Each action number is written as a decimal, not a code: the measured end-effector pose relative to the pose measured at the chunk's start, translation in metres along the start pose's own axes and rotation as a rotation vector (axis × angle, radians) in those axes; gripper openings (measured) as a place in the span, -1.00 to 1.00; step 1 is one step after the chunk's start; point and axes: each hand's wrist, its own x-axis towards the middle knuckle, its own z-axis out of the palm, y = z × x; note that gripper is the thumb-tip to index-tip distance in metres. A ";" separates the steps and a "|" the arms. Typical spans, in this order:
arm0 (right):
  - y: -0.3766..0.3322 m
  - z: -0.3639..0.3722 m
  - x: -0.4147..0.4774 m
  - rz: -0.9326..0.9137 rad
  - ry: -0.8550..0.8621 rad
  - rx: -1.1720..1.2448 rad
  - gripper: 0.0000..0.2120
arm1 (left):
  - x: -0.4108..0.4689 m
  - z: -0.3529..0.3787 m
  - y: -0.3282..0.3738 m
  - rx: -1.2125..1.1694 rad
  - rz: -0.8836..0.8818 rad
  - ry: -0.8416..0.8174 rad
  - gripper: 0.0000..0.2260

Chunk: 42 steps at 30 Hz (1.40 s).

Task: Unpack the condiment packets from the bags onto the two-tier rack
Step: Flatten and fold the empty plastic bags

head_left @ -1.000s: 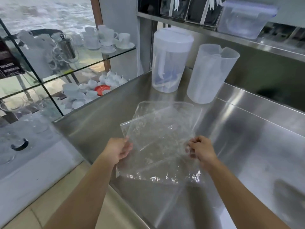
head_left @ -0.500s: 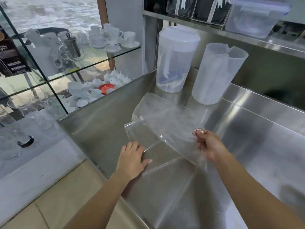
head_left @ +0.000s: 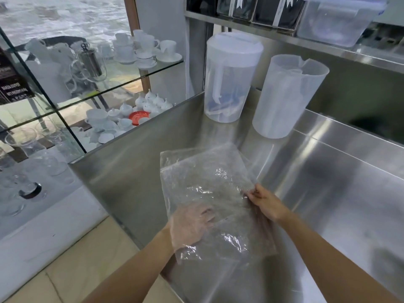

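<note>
Clear plastic bags [head_left: 209, 193], empty afaict, now flat on the steel table [head_left: 328, 193]; a sec ago I held them up. Left hand [head_left: 190, 224] is under the film, fingers loosely open; right hand [head_left: 265, 201] pinches the edge. No packets or rack in view, so unpacking's prob done.

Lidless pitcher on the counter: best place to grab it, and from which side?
Judgement: wrap a hand around the lidless pitcher's mid-body, coming from the front. It stands upright, no handle shows on the near side, and the lidded pitcher stands close on its left with the shelf above.
</note>
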 end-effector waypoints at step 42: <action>0.027 -0.098 -0.036 0.251 -0.271 0.177 -0.39 | 0.089 -0.105 -0.049 -0.780 -0.219 0.420 -0.78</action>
